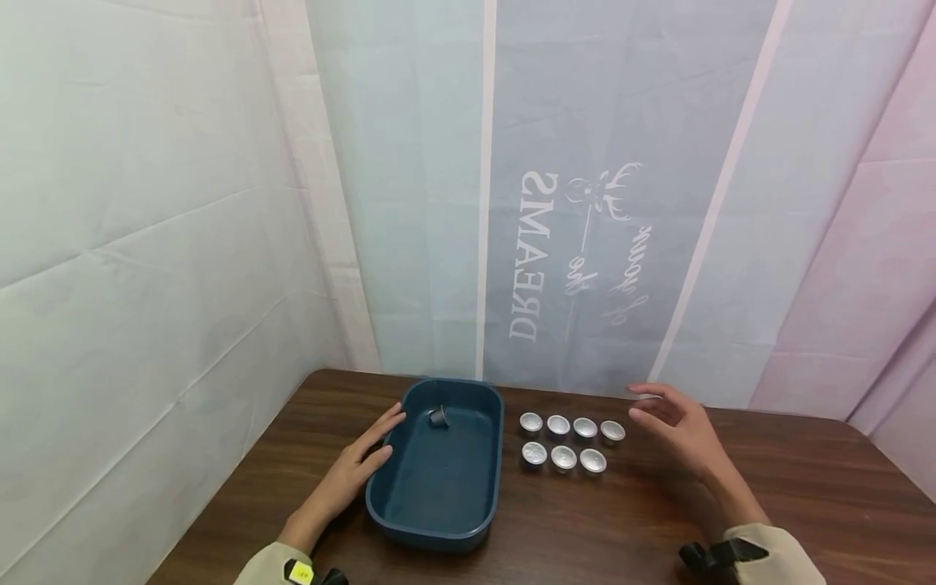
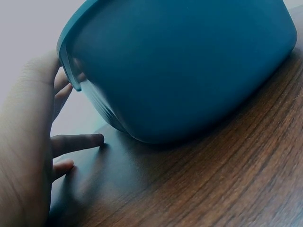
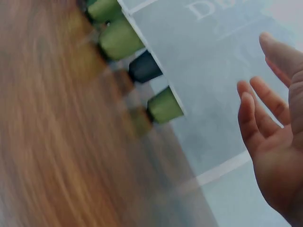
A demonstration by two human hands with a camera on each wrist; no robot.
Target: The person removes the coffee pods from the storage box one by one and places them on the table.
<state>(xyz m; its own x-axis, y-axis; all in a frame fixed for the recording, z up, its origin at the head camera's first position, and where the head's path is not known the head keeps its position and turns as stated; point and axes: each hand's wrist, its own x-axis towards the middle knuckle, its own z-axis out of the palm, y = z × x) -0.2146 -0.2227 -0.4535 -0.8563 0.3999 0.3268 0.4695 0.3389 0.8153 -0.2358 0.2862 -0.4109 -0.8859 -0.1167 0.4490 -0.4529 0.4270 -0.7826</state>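
A blue plastic basin (image 1: 442,483) stands left of centre on the table, with one dark coffee capsule (image 1: 439,418) lying tipped near its far end. My left hand (image 1: 357,463) rests against the basin's left side, fingers extended along the rim. In the left wrist view, two fingertips reach down near the tabletop beside the basin wall (image 2: 189,66). Several coffee capsules (image 1: 563,458) stand foil side up in two rows right of the basin. The right wrist view shows green capsules (image 3: 120,40) and a dark one (image 3: 146,66). To their right hovers my right hand (image 1: 683,439), fingers loosely bent, holding nothing.
The brown wood-grain table (image 1: 570,528) ends at a far edge against a hanging grey cloth (image 1: 585,97) printed with mirrored lettering. A white cloth (image 1: 132,244) hangs along the left side.
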